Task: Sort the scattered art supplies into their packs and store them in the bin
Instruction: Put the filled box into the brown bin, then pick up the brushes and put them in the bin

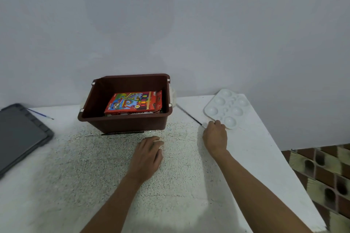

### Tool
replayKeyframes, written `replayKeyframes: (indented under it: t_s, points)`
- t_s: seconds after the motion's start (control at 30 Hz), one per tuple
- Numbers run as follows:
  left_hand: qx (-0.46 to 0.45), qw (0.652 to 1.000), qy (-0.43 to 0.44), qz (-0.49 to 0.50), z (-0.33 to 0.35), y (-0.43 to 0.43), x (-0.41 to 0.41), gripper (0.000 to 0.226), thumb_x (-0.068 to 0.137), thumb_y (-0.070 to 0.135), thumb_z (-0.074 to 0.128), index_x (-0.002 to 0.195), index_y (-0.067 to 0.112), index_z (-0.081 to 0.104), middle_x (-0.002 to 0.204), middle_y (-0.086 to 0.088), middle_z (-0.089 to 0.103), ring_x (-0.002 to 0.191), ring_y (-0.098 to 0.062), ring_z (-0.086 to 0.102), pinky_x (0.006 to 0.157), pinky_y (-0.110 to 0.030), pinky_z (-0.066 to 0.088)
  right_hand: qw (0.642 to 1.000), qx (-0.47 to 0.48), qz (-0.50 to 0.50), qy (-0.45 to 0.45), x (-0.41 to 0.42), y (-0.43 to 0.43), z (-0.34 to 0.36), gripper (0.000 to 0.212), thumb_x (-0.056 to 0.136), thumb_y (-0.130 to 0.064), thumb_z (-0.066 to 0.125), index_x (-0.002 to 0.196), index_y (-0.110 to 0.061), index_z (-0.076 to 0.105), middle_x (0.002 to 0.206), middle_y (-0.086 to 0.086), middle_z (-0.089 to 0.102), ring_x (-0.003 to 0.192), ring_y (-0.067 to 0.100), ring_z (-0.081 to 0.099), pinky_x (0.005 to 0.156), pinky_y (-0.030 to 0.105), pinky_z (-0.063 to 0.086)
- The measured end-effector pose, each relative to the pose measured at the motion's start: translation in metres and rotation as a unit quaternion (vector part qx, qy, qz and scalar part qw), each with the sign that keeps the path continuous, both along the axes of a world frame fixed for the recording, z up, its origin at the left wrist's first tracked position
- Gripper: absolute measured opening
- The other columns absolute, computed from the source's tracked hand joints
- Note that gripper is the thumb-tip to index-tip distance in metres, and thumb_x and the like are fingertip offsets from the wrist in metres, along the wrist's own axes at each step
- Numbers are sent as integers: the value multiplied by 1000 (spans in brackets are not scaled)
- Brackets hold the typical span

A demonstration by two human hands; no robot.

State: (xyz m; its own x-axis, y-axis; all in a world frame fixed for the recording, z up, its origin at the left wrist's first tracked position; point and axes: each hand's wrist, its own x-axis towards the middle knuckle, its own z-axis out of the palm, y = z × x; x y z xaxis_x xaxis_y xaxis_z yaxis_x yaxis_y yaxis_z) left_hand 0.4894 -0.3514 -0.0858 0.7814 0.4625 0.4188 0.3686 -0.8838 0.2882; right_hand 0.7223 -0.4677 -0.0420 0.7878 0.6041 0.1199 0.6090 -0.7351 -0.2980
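Right hand [216, 136]: fingers [217, 122] curl onto the near-left corner of the palette [227, 106]; the back of the hand hides whether they grip it
Left hand [149, 155]: low over the tabletop [75, 176], fingers loosely bent, holding nothing, a little blurred
Front brush [126, 133]: lies left-right along the foot of the bin [128, 125], just beyond the left fingertips
Slant brush [189, 115]: runs from the bin's right side down to the right hand, its near end beside that hand's knuckles
Blue brush [40, 114]: far left, by the grey lid [19, 134], well apart from both hands
Pack [132, 103]: already in the bin, flat
Key relation: the palette sits right of the bin, so it likely has to travel left and over the rim; the right hand is the nearer one
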Motion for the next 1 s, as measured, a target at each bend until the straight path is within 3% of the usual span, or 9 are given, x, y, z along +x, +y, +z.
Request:
replayKeyframes:
  t_s: [0.13, 0.3, 0.43, 0.53, 0.67, 0.87, 1.0]
  points:
    - [-12, 998, 6, 64, 1, -1, 1, 33, 90, 26, 48, 115, 12, 66, 123, -9, 60, 110, -27, 57, 90, -44, 48, 999, 22, -16, 19, 0, -4, 1, 15, 92, -9, 47, 95, 1, 58, 98, 17, 60, 91, 34, 56, 71, 39, 44]
    - [-30, 986, -5, 162, 8, 0, 1, 33, 87, 31, 46, 108, 16, 67, 119, -6, 63, 107, -26, 57, 89, -42, 44, 988, 152, -12, -5, -2, -15, 19, 10, 90, -11, 56, 83, -5, 55, 81, 10, 59, 72, 25, 53, 59, 37, 44]
    - [-70, 957, -33, 278, 12, 10, -5, 37, 86, 32, 41, 103, 14, 68, 107, -7, 65, 98, -31, 57, 83, -42, 42, 952, 301, 16, 57, -8, -22, 58, 3, 91, -11, 59, 88, -10, 60, 86, 2, 62, 78, 17, 58, 67, 31, 48]
    - [-37, 961, 21, 273, 8, 21, -14, 42, 85, 29, 39, 110, 10, 68, 112, -10, 66, 100, -33, 58, 84, -45, 44, 919, 373, 29, 125, -15, -26, 87, 3, 92, -11, 61, 89, -13, 62, 86, -3, 67, 81, 10, 64, 69, 22, 52]
    - [10, 968, 78, 239, 5, 32, -23, 48, 86, 30, 38, 120, 9, 65, 118, -11, 65, 103, -32, 60, 87, -46, 44, 912, 378, 55, 149, -25, -25, 108, 2, 92, -13, 62, 92, -14, 64, 84, -10, 68, 82, 0, 65, 69, 12, 50]
    - [58, 960, 169, 215, 10, 39, -24, 52, 87, 31, 35, 126, 9, 61, 110, -15, 62, 95, -33, 57, 85, -47, 46, 926, 343, 90, 127, -39, -17, 114, 5, 93, -15, 62, 89, -16, 65, 80, -14, 66, 77, 2, 62, 67, 20, 51]
    - [73, 957, 186, 212, 15, 42, -22, 30, 85, 23, 58, 112, 10, 64, 107, -14, 60, 95, -32, 56, 82, -47, 47, 914, 353, 103, 172, -41, -9, 111, 6, 93, -15, 63, 88, -15, 67, 80, -11, 68, 75, 5, 66, 68, 19, 52]
